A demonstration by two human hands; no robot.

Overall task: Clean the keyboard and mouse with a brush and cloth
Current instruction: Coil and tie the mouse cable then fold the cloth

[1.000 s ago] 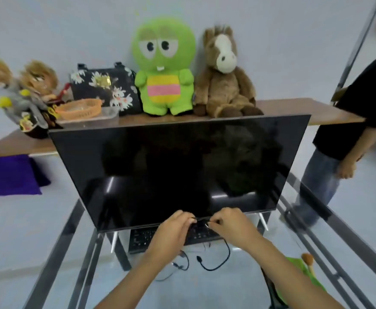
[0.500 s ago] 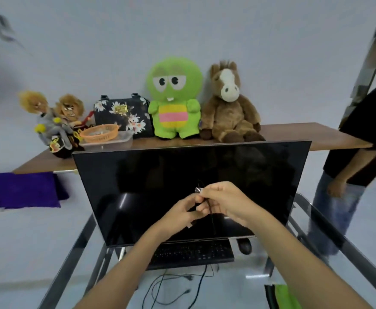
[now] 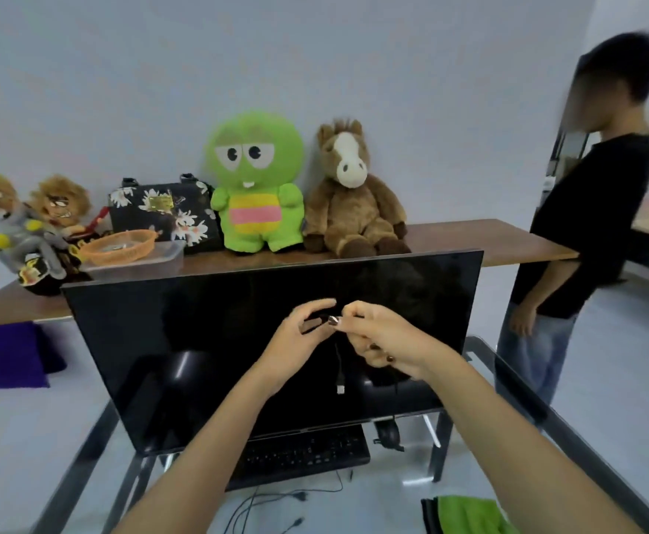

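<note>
Glass table, metal-framed: black monitor, black keyboard near edge, mouse right, green cloth near right.
Far wooden shelf: plush toys, floral bag, orange basket.

Monitor overhangs keyboard; glass table front open.

Keyboard far edge hidden behind monitor and left part covered by left forearm, mouse mostly behind monitor's lower edge, green cloth cut off by bottom edge near right, tiny item pinched by right hand too small to ID, bystander's face blurred.
</note>
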